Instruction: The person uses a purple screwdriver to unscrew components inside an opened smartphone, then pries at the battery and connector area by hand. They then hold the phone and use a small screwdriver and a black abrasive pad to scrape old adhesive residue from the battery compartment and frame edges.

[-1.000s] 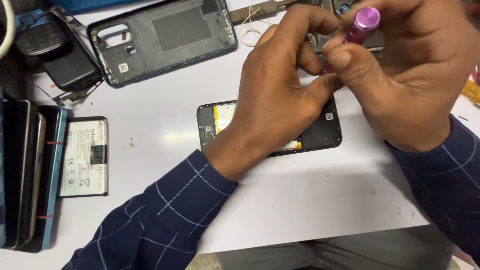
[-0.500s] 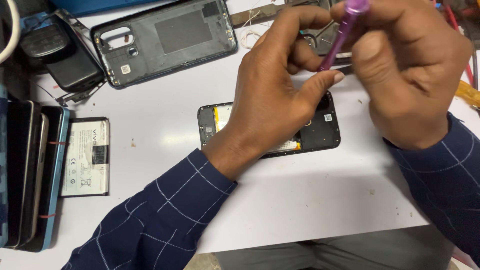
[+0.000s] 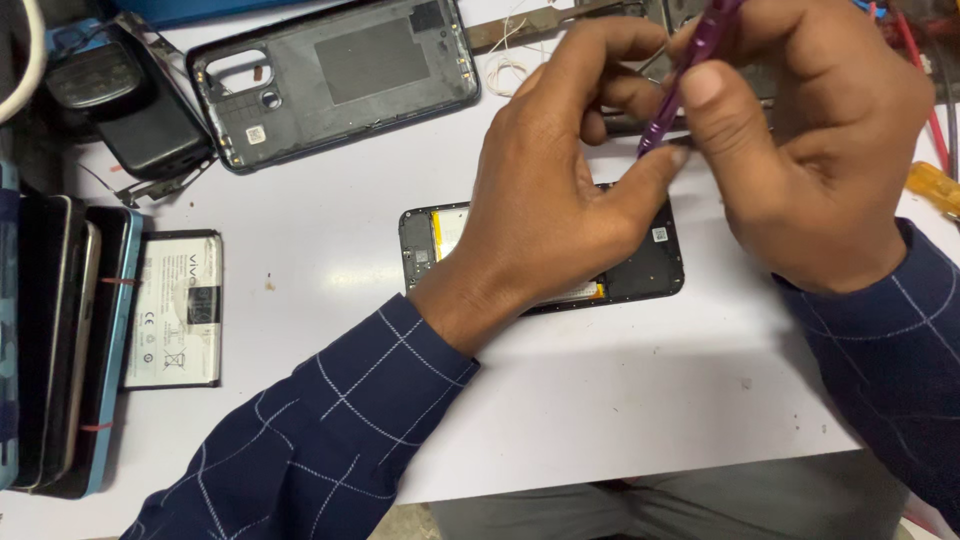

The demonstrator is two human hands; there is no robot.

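Opened black smartphone point(image 3: 640, 270), its back removed so the dark inner frame and a strip of yellow-edged battery show, lies face down at the middle of the white worktop point(image 3: 640, 400), partly hidden beneath the left hand point(image 3: 560, 210). That hand arches over the phone with fingers curled, thumb reaching toward the other hand; whether it grips any small part cannot be told. The right hand point(image 3: 820, 160) is closed around a slim purple metal screwdriver point(image 3: 690, 70), held slanted, its tip low near the phone's upper edge. This looks like the screw-handling step of stripping the phone; the next move calls for a steady, precise tip. A dark grey plastic back cover point(image 3: 340, 80) lies apart behind, and a white rectangular loose battery point(image 3: 175, 310) at left.
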